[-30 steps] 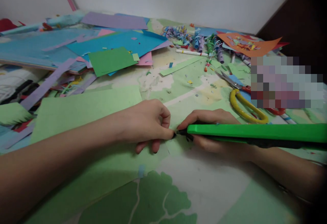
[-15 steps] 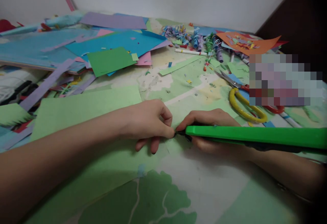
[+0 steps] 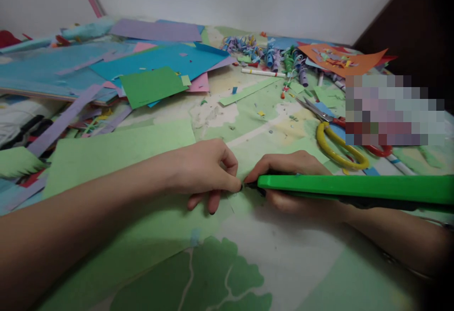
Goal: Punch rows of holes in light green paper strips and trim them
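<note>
My left hand (image 3: 205,169) is closed in a pinch over the table, thumb and forefinger together. What it pinches, if anything, is too small to make out. My right hand (image 3: 298,164) is closed around the front of a long green tool (image 3: 354,188) with a dark narrow tip; its exact kind is unclear. That tip points left and nearly meets the left fingertips. Beneath the left wrist lies a light green paper sheet (image 3: 124,155). Scissors (image 3: 342,145) with yellow and red handles rest beyond the right hand.
At the back left are blue paper (image 3: 163,60), a green card (image 3: 154,86) and lilac strips (image 3: 67,117). Curled paper rolls (image 3: 289,60) stand at the back, near an orange sheet (image 3: 344,60) with scraps on it. A white stick (image 3: 262,72) lies before them. A blurred patch covers the right side.
Both hands hold almost the same pose. The view has shifted very slightly; nothing else has visibly moved.
</note>
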Demonstrator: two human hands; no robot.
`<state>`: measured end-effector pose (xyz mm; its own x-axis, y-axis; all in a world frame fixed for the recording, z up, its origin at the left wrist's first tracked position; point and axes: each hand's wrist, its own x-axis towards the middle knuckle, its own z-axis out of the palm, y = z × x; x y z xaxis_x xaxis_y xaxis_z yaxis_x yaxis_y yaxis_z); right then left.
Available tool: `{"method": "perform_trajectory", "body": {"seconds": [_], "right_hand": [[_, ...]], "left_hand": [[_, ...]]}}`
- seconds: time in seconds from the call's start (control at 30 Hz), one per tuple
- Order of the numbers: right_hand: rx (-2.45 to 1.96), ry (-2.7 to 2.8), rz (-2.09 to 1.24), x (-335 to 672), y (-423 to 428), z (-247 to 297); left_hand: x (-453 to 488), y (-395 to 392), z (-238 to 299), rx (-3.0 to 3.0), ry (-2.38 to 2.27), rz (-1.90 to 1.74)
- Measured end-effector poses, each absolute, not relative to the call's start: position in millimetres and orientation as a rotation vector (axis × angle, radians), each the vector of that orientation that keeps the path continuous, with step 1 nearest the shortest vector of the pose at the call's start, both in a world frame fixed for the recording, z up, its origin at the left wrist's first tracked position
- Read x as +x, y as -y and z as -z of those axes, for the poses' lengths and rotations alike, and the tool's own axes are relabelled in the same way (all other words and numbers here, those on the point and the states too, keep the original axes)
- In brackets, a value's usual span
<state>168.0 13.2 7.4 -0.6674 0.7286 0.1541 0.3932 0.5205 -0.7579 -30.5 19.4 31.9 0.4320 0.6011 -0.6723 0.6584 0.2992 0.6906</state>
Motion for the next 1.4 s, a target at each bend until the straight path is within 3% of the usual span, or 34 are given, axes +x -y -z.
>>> {"method": "perform_trajectory", "body": {"seconds": [0.3,0.43,0.67,1.07,1.4], "right_hand": [[-0.88,2.025,-1.07,179.6,-20.9,-11.4],[-0.935,1.984,-0.783,180.0,-20.2,-8.2],[-0.915,2.128,-0.292,190.6,-26.9,-6.4],[-1.267,2.271,-0.023,229.1,-61.8,-14.9],[-1.332,2.373,-0.066,229.3,-59.6,-22.9]], "left_hand": [[-30.9,-11.3,-30.7,1.674,-1.422,-0.116],[-26.1,0.2,-31.3,2.214,-1.54,-0.12],[-21.8,10.9,-28.4,2.239,-1.525,-0.133],[-29.8,-3.4,-29.8,2.17,-1.429,-0.34],[-54.1,-18.9,-40.2,1.918,-1.763,-1.212]]}}
